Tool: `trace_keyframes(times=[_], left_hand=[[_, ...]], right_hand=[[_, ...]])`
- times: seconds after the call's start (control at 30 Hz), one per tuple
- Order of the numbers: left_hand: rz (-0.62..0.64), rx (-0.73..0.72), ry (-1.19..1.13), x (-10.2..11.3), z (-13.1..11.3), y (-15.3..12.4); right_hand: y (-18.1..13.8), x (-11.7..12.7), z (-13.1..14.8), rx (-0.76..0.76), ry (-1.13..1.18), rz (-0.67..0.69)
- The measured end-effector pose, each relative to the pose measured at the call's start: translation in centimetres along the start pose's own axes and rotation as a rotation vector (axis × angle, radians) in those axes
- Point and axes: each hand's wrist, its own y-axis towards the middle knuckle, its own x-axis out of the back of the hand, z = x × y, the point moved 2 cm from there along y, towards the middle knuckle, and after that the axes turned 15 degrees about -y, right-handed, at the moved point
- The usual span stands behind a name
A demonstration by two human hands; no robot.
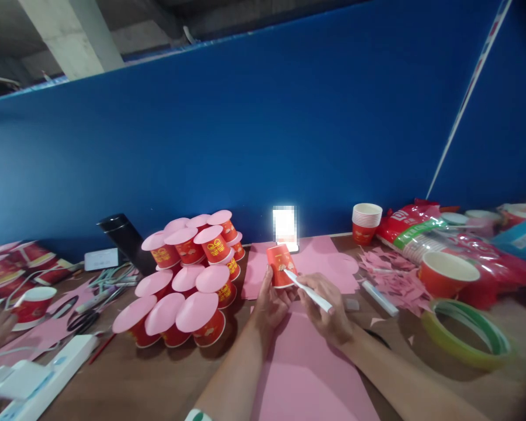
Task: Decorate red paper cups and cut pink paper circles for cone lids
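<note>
My left hand is closed around a red paper cup, held upside down over a pink paper sheet. My right hand grips a white pen-like stick whose tip touches the cup's lower rim. Both hands meet above the middle of the wooden table.
A pile of red cups with pink paper lids lies to the left. Scissors, a white power strip and a black cylinder are further left. To the right are stacked cups, pink scraps, a tape ring and a cup pack.
</note>
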Motion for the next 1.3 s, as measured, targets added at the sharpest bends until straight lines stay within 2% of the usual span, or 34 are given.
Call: trace_keyframes(times=[0.43, 0.63, 0.77, 1.3], left_hand=[[-0.030, 0.049, 0.049, -1.5, 0.1, -0.4], [-0.034, 0.056, 0.036, -1.4, 0.2, -0.5], [-0.015, -0.009, 0.006, -1.2, 0.0, -0.4], [-0.099, -0.008, -0.098, -1.1, -0.4, -0.3]], right_hand=[[0.1, -0.1, -0.2, -0.014, -0.037, -0.004], [0.3, 0.0, 0.0, -0.027, -0.044, 0.010], [0.2, 0.0, 0.0, -0.034, -0.042, 0.011], [0.2, -0.1, -1.0, -0.073, -0.114, -0.021]])
